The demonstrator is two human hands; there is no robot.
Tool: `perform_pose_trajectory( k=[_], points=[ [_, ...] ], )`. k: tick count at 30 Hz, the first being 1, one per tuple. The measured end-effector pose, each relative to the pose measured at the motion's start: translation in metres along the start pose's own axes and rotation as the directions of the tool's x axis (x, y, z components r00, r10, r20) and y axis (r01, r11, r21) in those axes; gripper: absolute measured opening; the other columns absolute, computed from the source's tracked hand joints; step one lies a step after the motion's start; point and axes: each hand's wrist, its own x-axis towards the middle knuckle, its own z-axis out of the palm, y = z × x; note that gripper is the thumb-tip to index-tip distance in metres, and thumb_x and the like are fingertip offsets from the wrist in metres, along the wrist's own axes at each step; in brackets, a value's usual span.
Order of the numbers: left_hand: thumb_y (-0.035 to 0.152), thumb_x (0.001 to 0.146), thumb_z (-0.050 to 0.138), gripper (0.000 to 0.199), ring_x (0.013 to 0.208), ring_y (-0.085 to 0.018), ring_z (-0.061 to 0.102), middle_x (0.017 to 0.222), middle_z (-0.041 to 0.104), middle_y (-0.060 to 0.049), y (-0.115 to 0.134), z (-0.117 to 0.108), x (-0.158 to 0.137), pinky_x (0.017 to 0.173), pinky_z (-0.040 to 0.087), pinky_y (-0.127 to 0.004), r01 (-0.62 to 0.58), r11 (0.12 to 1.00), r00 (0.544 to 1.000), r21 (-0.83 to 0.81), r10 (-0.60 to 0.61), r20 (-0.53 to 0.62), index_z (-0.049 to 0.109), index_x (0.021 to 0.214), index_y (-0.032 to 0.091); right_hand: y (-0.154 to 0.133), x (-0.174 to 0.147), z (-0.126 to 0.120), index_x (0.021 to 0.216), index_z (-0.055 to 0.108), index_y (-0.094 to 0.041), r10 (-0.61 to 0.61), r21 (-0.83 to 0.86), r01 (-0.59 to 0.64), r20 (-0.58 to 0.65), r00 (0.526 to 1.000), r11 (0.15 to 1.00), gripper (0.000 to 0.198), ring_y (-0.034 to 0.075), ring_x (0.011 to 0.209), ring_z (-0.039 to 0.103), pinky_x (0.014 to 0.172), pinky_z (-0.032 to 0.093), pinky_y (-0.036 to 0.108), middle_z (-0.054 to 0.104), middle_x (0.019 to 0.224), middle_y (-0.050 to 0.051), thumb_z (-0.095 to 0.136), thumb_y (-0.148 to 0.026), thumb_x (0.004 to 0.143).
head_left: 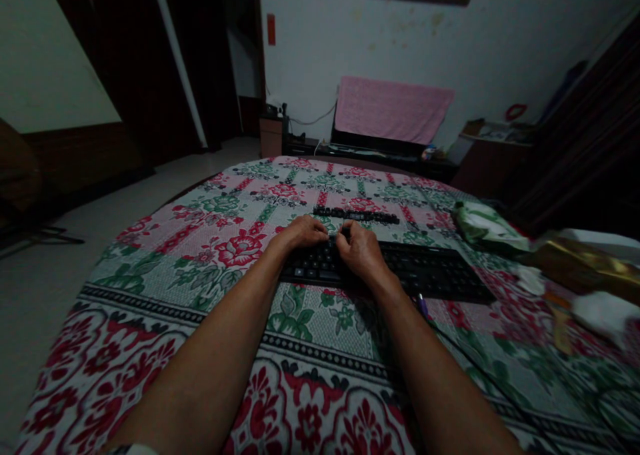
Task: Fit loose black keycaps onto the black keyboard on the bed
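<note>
Keyboard (435,271) lies on the flowered cover (295,308) under our left hand (303,231), whose grip we cannot tell, and our right hand (361,245), whose pinched small black piece (345,231) may drop if this hold loosens.

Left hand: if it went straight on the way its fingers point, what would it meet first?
Probably the right hand, which faces the left hand closely at the keyboard; the picture is dim, so depth between them is unclear.

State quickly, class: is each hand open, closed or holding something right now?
Left hand: bent over the keyboard; grip cannot be told.
Right hand: closed, apparently pinching a small dark piece.
</note>
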Motion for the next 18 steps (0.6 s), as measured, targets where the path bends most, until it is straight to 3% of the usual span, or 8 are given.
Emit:
perform_pose_trajectory(
  k=[6,14,18],
  points=[
    [0.027,0.071,0.059,0.024,0.079,-0.016,0.062,0.083,0.071,0.002,-0.002,0.001,0.002,0.07,0.044,-0.02,0.009,1.0,1.0,-0.002,-0.009,0.024,0.072,0.091,0.02,0.005,0.004,0.005,0.088,0.061,-0.014,0.079,-0.018,-0.08,-0.058,0.995,0.997,0.021,0.021,0.067,0.06,0.063,0.04,0.028,0.066,0.072,0.009,0.046,-0.024,0.077],
    [0.03,0.071,0.061,0.025,0.081,-0.015,0.062,0.085,0.071,0.001,-0.006,0.003,0.003,0.07,0.045,-0.02,0.023,0.997,0.999,-0.076,-0.021,0.036,0.072,0.091,0.019,0.026,0.011,-0.005,0.074,0.061,-0.016,0.319,0.199,-0.302,-0.059,0.946,0.932,0.018,0.017,0.063,0.06,0.06,0.042,0.026,0.066,0.069,0.006,0.048,-0.028,0.073],
    [0.032,0.071,0.061,0.028,0.078,-0.016,0.062,0.083,0.071,-0.001,-0.005,0.005,0.004,0.067,0.045,-0.021,0.029,0.995,0.999,-0.092,-0.026,0.03,0.071,0.093,0.018,0.033,0.012,-0.005,0.072,0.06,-0.017,0.351,0.321,-0.322,-0.036,0.936,0.891,0.017,0.016,0.061,0.061,0.058,0.043,0.024,0.065,0.065,0.004,0.048,-0.029,0.072]
  ],
)
